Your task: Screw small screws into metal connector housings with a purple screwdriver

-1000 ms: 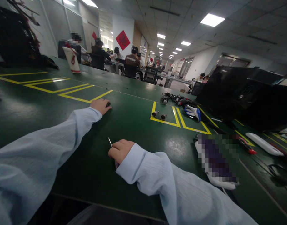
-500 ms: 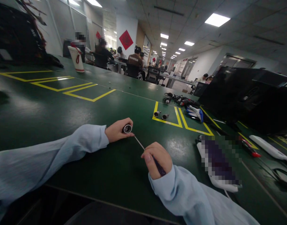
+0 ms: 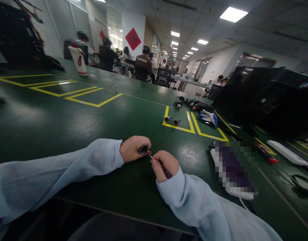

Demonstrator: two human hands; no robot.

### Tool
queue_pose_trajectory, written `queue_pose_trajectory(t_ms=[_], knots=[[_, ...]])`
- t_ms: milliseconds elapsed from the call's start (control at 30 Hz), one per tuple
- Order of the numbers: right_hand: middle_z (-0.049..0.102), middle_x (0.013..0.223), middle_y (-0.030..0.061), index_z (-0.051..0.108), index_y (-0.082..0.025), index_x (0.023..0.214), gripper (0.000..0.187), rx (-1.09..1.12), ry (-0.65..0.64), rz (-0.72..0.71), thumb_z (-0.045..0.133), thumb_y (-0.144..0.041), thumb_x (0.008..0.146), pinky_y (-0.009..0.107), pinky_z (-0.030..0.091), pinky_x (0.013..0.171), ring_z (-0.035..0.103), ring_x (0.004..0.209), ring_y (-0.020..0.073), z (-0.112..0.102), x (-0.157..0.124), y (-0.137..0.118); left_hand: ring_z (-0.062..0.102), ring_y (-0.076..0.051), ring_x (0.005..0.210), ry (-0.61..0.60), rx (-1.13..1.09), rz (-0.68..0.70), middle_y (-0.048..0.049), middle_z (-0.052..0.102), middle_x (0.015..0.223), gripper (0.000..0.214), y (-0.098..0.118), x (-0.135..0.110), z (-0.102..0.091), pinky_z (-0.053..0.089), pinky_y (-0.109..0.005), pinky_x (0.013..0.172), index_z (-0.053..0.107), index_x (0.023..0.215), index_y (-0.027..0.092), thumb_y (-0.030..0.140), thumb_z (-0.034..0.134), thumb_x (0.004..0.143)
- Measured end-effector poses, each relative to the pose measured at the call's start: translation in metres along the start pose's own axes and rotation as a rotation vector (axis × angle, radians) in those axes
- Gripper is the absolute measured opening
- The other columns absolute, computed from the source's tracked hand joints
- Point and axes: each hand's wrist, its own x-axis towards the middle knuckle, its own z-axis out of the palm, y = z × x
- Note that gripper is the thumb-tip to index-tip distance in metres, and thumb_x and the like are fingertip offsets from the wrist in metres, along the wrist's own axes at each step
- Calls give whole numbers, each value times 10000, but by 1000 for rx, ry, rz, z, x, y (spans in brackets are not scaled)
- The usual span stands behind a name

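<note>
My left hand is closed around a dark round connector with a metal rim, its open end facing me. In my right hand is a screwdriver, gripped by its dark handle, with the thin shaft pointing toward the connector. The shaft's tip is at my left fingers, just below the rim; whether it touches the connector I cannot tell. Both hands are close together above the green table. Two similar metal connectors lie beyond them inside a yellow taped square.
At the right lies a white-edged device with a blurred screen. Near it are a red-and-black tool and a white bar. Farther back are blue-white gloves, cables and a black case. A paper cup stands far left.
My hands have come closer together: the left moved right and slightly down with the connector, the right moved slightly left. Less of the screwdriver shaft shows between them. The view has shifted slightly.
</note>
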Motion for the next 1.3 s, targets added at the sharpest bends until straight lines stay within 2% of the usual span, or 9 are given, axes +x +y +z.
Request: queue_pose_trajectory(t_ms=[100, 267, 400, 467, 633, 733, 1033, 1200, 1300], knots=[[539, 554, -17, 534, -180, 632, 163, 208, 6, 168, 443, -192, 766, 233, 389, 544, 486, 523, 99, 0, 1, 3, 444, -97, 537, 16, -6, 8, 9, 484, 578, 224, 1, -1, -1, 345, -203, 512, 478, 626, 151, 310, 486, 783], [588, 536, -18, 529, -169, 638, 150, 773, -23, 549, 509, -277, 740, 220, 378, 452, 482, 432, 83, 1, 7, 19, 458, -95, 552, 71, -76, -111, 10, 491, 599, 207, 5, -2, -2, 361, -202, 526, 472, 638, 150, 306, 515, 767], [602, 523, -19, 512, -167, 628, 157, 1047, -25, 624, 583, -297, 680, 213, 348, 419, 513, 417, 94, 4, 11, 30, 458, -94, 542, 94, -136, -115, 13, 485, 578, 242, 4, -1, -2, 365, -201, 522, 466, 613, 147, 339, 539, 742], [607, 523, -20, 517, -165, 621, 160, 1037, -4, 619, 585, -296, 683, 206, 350, 418, 512, 415, 88, 4, 11, 29, 453, -91, 539, 102, -123, -129, 15, 481, 577, 228, 5, -1, -2, 361, -199, 522, 465, 615, 146, 321, 537, 744], [592, 515, -21, 564, -157, 626, 156, 685, 61, 532, 546, -269, 734, 202, 389, 451, 478, 429, 71, 3, 5, 13, 444, -89, 541, 76, 36, -160, 17, 474, 598, 195, 7, -3, -2, 346, -198, 526, 465, 633, 149, 272, 512, 777], [580, 511, -23, 567, -158, 630, 150, 610, 41, 526, 544, -265, 733, 199, 389, 442, 468, 428, 71, 3, 4, 7, 438, -93, 539, 56, 100, -121, 17, 469, 593, 212, 6, -3, -2, 339, -203, 526, 460, 620, 155, 280, 511, 785], [612, 499, -16, 526, -161, 609, 185, 1131, -71, 662, 631, -309, 648, 228, 378, 410, 520, 406, 104, 4, 13, 33, 445, -91, 542, 94, -28, -133, 13, 470, 590, 231, 8, -3, -5, 354, -201, 522, 459, 624, 151, 304, 502, 792], [618, 522, -6, 512, -164, 630, 223, 1194, -81, 656, 635, -347, 659, 231, 353, 393, 526, 411, 115, 7, 13, 40, 448, -89, 536, 103, -94, -169, 19, 472, 576, 247, 5, -1, -4, 356, -197, 511, 458, 608, 146, 329, 548, 748], [620, 520, -14, 512, -164, 627, 193, 1107, -26, 651, 620, -315, 681, 217, 358, 395, 521, 406, 100, 5, 12, 36, 456, -90, 537, 101, -85, -181, 19, 477, 578, 231, 5, -1, -4, 359, -195, 512, 465, 606, 145, 314, 548, 740]])
